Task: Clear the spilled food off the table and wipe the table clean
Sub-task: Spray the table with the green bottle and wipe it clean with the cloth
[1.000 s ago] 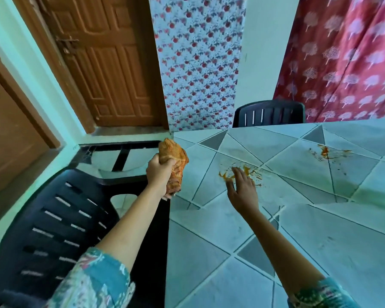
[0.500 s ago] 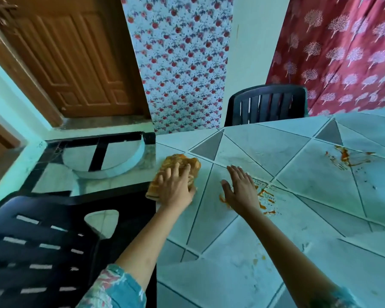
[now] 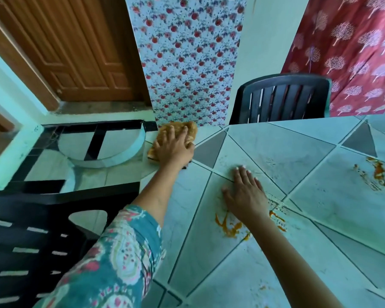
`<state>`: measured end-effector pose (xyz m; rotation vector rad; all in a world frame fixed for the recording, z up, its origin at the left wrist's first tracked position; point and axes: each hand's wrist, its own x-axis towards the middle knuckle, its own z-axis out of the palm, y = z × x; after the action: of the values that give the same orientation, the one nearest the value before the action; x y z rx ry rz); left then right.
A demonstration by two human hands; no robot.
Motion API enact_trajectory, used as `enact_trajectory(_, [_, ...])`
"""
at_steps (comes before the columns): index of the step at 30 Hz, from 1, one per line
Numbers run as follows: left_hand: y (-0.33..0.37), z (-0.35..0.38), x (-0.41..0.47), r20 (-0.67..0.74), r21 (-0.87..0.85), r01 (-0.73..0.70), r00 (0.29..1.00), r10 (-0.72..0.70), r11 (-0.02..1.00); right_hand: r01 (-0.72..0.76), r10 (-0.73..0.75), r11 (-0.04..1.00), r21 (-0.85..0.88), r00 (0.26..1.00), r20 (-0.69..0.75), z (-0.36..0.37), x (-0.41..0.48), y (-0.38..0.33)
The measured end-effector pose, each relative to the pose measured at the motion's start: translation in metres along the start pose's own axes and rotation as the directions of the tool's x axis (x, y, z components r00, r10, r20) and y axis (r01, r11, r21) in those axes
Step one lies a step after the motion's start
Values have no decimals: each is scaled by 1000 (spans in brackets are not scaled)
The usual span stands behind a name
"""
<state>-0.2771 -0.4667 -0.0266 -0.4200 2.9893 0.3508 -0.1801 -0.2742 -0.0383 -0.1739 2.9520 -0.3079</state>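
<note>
A pale tiled table (image 3: 265,147) with dark grout lines fills the right half of the view. My left hand (image 3: 173,147) presses flat on an orange-stained cloth (image 3: 191,128) at the table's far left corner. My right hand (image 3: 245,194) lies flat on the table with fingers spread, holding nothing. Just beside and under its wrist is an orange food smear (image 3: 229,225). A second orange smear (image 3: 376,172) sits near the right edge of the view.
A black plastic chair (image 3: 282,98) stands at the far side of the table. Another black chair (image 3: 31,236) is at my near left. Beyond are a wooden door (image 3: 71,47), a floral curtain (image 3: 187,58) and a red curtain (image 3: 351,47).
My left hand brought the cloth down from the air onto the table and pushed it to the far left corner. My right hand stayed flat by the near smear.
</note>
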Motion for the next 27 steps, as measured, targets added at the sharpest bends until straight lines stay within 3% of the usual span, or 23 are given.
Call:
enact_trajectory(2, [22, 10, -26, 34, -18, -167, 985, 167, 986, -2, 2, 1000, -10, 1000, -13, -1, -1, -2])
enact_trajectory(5, [11, 29, -93, -69, 56, -403, 911, 406, 913, -2, 1, 1000, -8, 999, -35, -1, -4, 0])
enact_trajectory(7, [-24, 25, -102, -143, 67, -359, 920, 365, 931, 3, -3, 1000, 12, 999, -33, -1, -4, 1])
enact_trajectory(11, [-65, -4, -33, -93, 20, 44, 995, -42, 999, 24, -24, 999, 46, 1000, -15, -2, -3, 2])
enact_trajectory(13, [-48, -10, -3, -66, -18, 115, 991, -116, 993, 26, -25, 998, 49, 1000, -10, -2, -4, 4])
enact_trajectory(15, [-13, -5, 15, -51, -9, 95, 994, -95, 995, 30, -29, 998, 48, 1000, -9, -3, -4, 4])
enact_trajectory(18, [44, 6, 5, -15, 25, -122, 992, 122, 992, 42, -41, 998, 48, 999, -21, -3, 0, 7])
enact_trajectory(21, [52, 23, -36, 13, 99, -435, 900, 436, 895, 6, -3, 1000, 31, 996, -91, -7, -1, 17])
enact_trajectory(22, [42, 26, -42, -6, 119, -482, 874, 486, 868, -20, 23, 999, 27, 994, -108, -8, -2, 25])
enact_trajectory(24, [23, 21, -27, -60, 115, -408, 907, 417, 905, -71, 72, 997, 14, 989, -126, -12, -5, 44])
enact_trajectory(27, [33, 12, 9, -69, 48, -190, 979, 193, 981, -116, 113, 993, -26, 990, -89, -16, -13, 71])
